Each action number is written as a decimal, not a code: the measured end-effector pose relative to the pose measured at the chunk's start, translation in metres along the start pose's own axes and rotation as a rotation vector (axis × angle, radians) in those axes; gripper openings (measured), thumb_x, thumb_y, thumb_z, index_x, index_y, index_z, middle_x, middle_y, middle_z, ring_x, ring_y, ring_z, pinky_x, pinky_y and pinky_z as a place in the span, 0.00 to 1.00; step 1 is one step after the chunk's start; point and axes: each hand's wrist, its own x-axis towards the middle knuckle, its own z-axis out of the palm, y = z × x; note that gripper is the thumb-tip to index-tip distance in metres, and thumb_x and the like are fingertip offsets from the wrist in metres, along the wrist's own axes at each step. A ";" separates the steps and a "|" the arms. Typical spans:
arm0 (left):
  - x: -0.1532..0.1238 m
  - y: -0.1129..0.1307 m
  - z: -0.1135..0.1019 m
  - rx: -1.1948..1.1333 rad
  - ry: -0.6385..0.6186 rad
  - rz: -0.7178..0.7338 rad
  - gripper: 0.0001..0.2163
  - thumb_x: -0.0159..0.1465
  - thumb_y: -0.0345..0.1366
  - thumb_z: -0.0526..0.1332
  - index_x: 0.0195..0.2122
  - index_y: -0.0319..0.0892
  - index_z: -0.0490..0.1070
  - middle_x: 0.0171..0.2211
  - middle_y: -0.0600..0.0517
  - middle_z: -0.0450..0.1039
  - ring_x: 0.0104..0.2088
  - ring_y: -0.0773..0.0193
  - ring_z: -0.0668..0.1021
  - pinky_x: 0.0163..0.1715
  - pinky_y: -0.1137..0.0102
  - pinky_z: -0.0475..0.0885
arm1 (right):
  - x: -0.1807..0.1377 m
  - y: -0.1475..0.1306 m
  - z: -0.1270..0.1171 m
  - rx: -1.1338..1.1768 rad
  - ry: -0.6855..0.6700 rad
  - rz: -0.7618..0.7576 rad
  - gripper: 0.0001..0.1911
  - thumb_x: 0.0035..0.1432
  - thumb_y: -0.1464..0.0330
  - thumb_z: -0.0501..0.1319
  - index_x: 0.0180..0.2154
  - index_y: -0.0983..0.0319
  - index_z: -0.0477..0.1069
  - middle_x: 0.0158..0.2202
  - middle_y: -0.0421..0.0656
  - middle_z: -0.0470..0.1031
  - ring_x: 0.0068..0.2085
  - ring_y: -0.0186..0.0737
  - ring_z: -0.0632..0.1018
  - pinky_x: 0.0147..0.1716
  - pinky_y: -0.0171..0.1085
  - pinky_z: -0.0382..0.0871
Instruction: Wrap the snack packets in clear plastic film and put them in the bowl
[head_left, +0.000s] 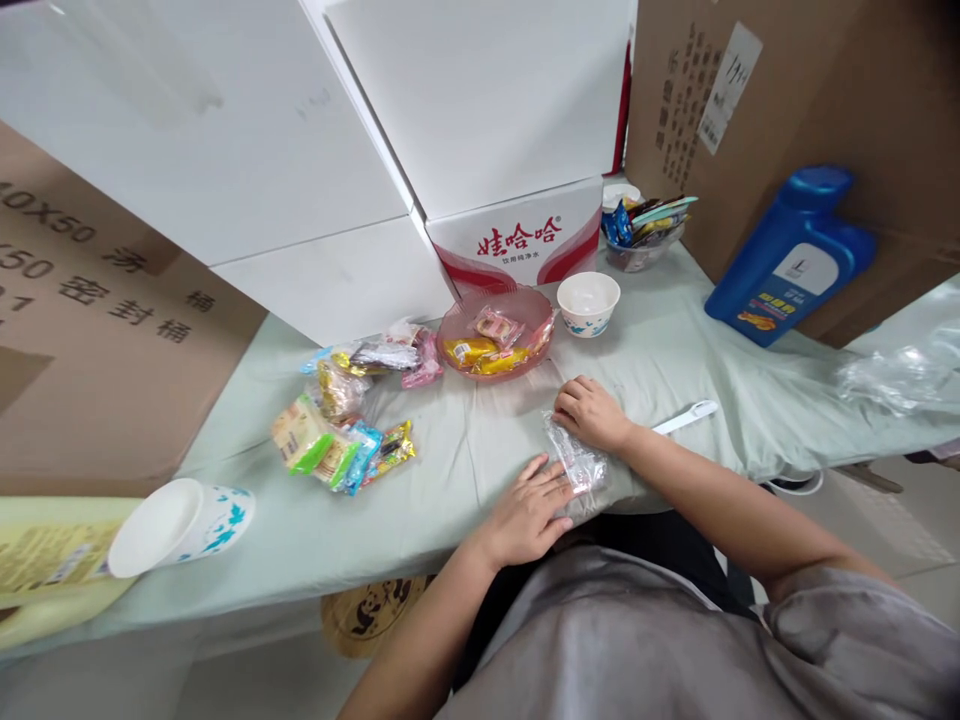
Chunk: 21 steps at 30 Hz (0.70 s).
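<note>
A crinkled clear plastic bag (586, 468) lies on the green cloth at the table's front edge, close to my body. My left hand (529, 512) rests on its left side with the fingers stretched out and slightly spread. At the bag's far end, my right hand (592, 412) is closed, its curled fingers pressed on the plastic edge. Part of the bag is hidden beneath both hands. A white plastic spoon-like utensil (686, 417) lies just right of my right wrist. Beyond the hands stands a pink glass bowl (495, 368) holding several wrapped snacks.
Several wrapped snacks (337, 455) lie left of the bowl. Paper cups stand behind (589, 305) and lie at left (217, 520). A blue bottle (795, 255), a snack-filled clear bowl (637, 255) and cardboard boxes (517, 240) line the back. Crumpled plastic (900, 375) sits far right.
</note>
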 end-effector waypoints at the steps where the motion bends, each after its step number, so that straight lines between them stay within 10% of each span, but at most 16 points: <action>1: 0.000 0.000 0.000 -0.016 0.023 0.001 0.18 0.64 0.35 0.58 0.56 0.44 0.66 0.54 0.47 0.73 0.63 0.54 0.66 0.65 0.48 0.53 | 0.000 0.000 0.001 0.000 0.008 0.016 0.10 0.65 0.63 0.58 0.36 0.63 0.73 0.38 0.48 0.73 0.42 0.47 0.68 0.42 0.42 0.60; 13: 0.011 -0.013 0.000 -0.504 0.409 -0.474 0.24 0.67 0.44 0.56 0.61 0.39 0.57 0.42 0.45 0.77 0.38 0.62 0.78 0.41 0.65 0.74 | 0.003 0.001 0.003 -0.021 0.013 0.192 0.09 0.66 0.65 0.57 0.36 0.63 0.72 0.35 0.48 0.77 0.40 0.46 0.72 0.39 0.42 0.57; 21: 0.057 -0.040 -0.003 -0.238 0.536 -0.569 0.15 0.59 0.28 0.60 0.48 0.43 0.68 0.32 0.54 0.76 0.29 0.67 0.77 0.35 0.70 0.73 | 0.002 0.006 0.003 0.090 0.157 0.247 0.12 0.68 0.68 0.49 0.38 0.62 0.71 0.36 0.49 0.75 0.39 0.45 0.71 0.42 0.41 0.62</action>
